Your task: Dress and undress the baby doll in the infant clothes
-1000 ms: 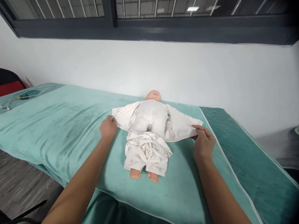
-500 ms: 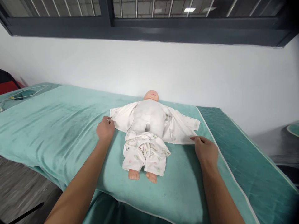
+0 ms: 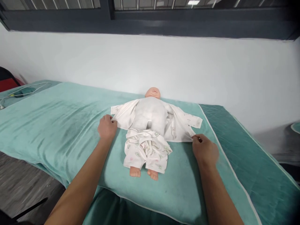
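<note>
1. The garment between the hands is an open, white long-sleeved baby top [image 3: 179, 126] with faint small prints, spread out to both sides of a baby doll with a smooth white torso [image 3: 151, 111]. Its two lower corners lie at the fingertips; the rest stretches inward and away from the grip.
2. The left hand [image 3: 107, 127] is closed narrowly, pinching the top's left lower corner between thumb and fingers. The left sleeve [image 3: 116, 109] lies just beyond this hand.
3. The right hand [image 3: 204, 150] also has a narrow pinch, on the top's right lower corner, with the cloth drawn taut toward it. The right sleeve [image 3: 195, 121] extends outward on the far side of this hand.
4. The doll lies face up, midway between the hands, its pinkish head [image 3: 153, 92] at the far end, near the white wall [image 3: 150, 62]. Whether its arms are inside the sleeves cannot be told.
5. White printed baby trousers [image 3: 145, 150], bunched at the waist, enclose the doll's legs; two bare feet [image 3: 135, 172] poke out of the near openings.
6. Doll and clothes rest on a mint-green velvety bed cover [image 3: 58, 125], wrinkled at the left. A darker teal cover [image 3: 248, 150] lies at the right, and thin pale cords [image 3: 38, 83] lie at the far left.
</note>
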{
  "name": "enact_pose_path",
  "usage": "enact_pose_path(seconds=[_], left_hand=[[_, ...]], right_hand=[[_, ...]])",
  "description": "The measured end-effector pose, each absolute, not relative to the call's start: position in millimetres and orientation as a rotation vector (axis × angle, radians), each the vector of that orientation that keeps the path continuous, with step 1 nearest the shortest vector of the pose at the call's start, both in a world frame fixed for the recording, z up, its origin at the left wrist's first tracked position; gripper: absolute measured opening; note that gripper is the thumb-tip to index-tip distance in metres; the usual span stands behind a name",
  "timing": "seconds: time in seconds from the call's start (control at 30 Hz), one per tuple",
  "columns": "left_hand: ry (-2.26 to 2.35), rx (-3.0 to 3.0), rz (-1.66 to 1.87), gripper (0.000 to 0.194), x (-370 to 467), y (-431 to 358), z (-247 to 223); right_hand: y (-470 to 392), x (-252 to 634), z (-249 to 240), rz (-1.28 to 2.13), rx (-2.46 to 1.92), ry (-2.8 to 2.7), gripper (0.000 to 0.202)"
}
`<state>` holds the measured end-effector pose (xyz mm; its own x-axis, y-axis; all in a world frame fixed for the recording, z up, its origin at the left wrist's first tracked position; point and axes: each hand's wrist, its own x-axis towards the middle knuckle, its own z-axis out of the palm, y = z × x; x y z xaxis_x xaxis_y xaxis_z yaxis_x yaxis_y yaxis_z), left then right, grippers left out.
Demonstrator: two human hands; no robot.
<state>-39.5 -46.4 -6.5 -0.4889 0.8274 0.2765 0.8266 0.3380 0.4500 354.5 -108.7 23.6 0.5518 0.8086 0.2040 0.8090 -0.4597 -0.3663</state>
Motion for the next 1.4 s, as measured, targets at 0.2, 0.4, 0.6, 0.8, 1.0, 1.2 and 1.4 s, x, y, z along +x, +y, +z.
enact_pose_path(seconds=[0.2,0.4,0.6,0.8,1.0,1.2,1.4], left_hand=[[2.477,1.821,1.172,0.032,-43,-44,-16],[1.931,2.159,1.416,0.023,-28,-48,-13],[1.405,1.619,1.405,0.015,2,-66,-3],[1.223,1.369,1.275,0.031,9,-80,13],[1.059,1.437,1.179,0.029,2,-83,13],[0.976,1.517,1.062,0.026,-3,-80,9],[1.006,1.564,1.129,0.024,-1,-80,8]], right_hand=[[-111,348,12,-0.054,-1.86,-1.442,0.029],[-110,312,14,0.427,-1.371,-1.601,0.021],[-105,286,15,0.92,-1.176,-1.767,0.027],[-106,292,19,1.095,-0.954,-1.839,0.017],[-106,295,18,1.172,-0.931,-1.869,0.018],[-98,287,4,0.898,-1.151,-1.55,0.023],[-91,269,6,0.707,-1.183,-1.34,0.025]])
